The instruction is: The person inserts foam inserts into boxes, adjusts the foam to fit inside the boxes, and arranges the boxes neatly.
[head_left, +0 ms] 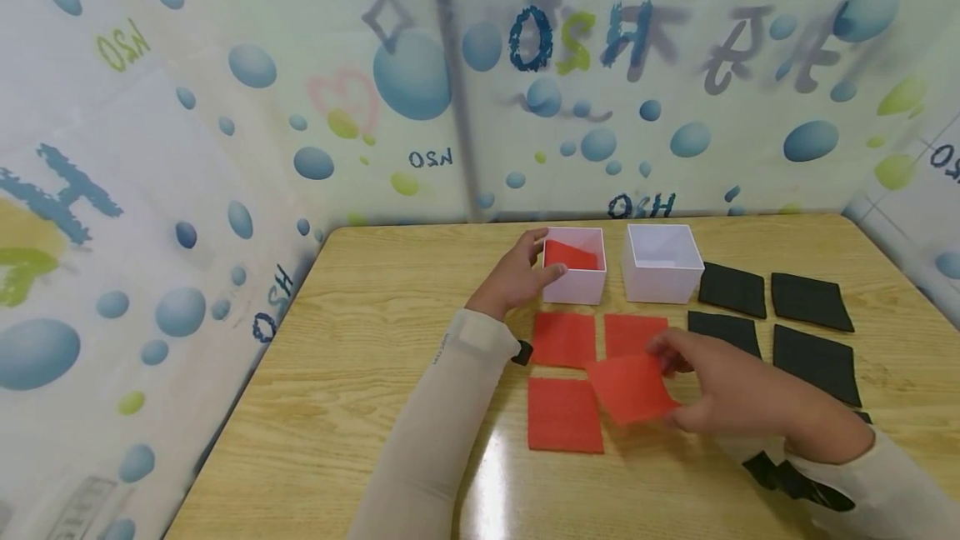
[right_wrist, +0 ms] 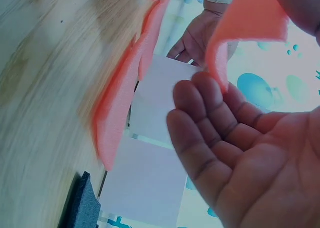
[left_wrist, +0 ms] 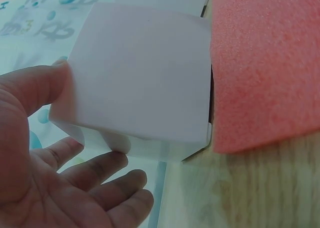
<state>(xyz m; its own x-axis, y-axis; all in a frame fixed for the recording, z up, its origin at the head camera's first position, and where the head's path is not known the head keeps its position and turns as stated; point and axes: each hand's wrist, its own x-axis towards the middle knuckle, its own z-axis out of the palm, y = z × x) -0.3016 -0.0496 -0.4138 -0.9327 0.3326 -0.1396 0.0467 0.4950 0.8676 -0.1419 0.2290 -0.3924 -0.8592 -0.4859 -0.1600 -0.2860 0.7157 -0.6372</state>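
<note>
A red foam square [head_left: 630, 390] is off the table, its near edge pinched by the thumb and finger of my right hand [head_left: 738, 390]. The right wrist view shows this foam sheet [right_wrist: 250, 20] bent, with the other fingers curled below it. My left hand [head_left: 517, 277] grips the left white box [head_left: 573, 288], thumb at its rim and fingers along its far left side. Inside that box lies red foam [head_left: 568, 255]. Red squares rest on the table in front of it: one upper left [head_left: 564, 340], one upper right [head_left: 636, 332], partly covered, and one nearer [head_left: 564, 415].
Another white box [head_left: 660, 283] stands right of the first. Several black squares [head_left: 812, 302] lie on the wooden table [head_left: 360, 340] at the right, some partly hidden by my right arm. A wall covering with blue bubbles [head_left: 412, 77] rises behind the table.
</note>
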